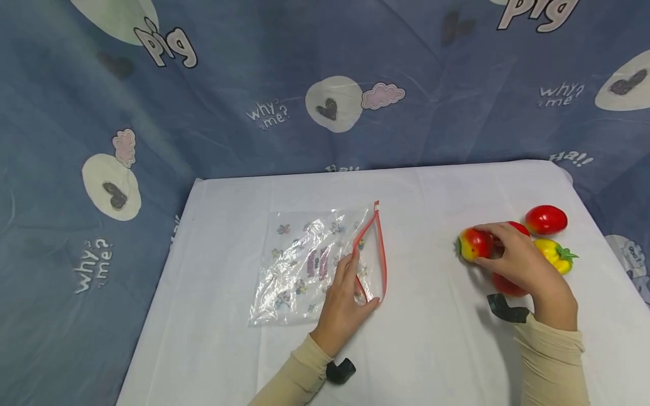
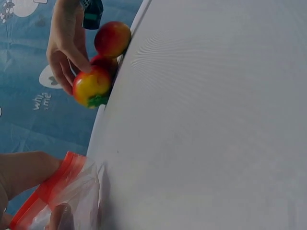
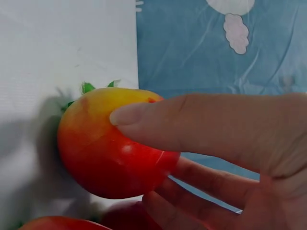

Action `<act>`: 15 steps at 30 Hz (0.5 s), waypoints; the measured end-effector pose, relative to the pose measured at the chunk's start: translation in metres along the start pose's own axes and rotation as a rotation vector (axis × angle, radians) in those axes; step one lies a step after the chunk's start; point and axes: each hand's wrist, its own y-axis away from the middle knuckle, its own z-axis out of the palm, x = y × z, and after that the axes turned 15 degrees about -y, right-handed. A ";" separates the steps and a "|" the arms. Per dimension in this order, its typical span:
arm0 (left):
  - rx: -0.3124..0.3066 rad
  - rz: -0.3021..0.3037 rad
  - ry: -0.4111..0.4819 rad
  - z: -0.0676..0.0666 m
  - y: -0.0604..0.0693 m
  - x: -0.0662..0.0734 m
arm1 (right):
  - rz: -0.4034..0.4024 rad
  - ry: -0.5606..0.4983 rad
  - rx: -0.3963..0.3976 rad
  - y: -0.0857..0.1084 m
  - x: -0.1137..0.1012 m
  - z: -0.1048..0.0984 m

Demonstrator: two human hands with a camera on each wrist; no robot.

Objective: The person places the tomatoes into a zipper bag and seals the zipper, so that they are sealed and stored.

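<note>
My right hand grips a red and yellow fruit with green leaves, thumb on one side and fingers on the other; the right wrist view shows the thumb across this fruit. My left hand holds the mouth of a clear zip bag near its red edge, fingers on the upper side of the opening and thumb by the lower corner. In the left wrist view the red edge lies between thumb and fingers. The bag is flat, its mouth parted and facing right.
Around my right hand lie a red fruit, a yellow pepper-like piece with a green stem and a reddish round one, with another red one partly hidden. A blue printed cloth hangs behind the white table.
</note>
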 end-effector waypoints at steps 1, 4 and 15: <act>0.001 -0.002 0.000 0.000 0.000 0.000 | 0.000 -0.002 0.000 0.000 0.000 0.000; 0.000 -0.007 0.005 -0.001 -0.001 0.000 | -0.005 -0.001 0.005 -0.001 0.001 0.000; -0.004 -0.009 0.013 -0.002 -0.002 -0.001 | 0.014 -0.013 0.008 -0.003 0.005 0.001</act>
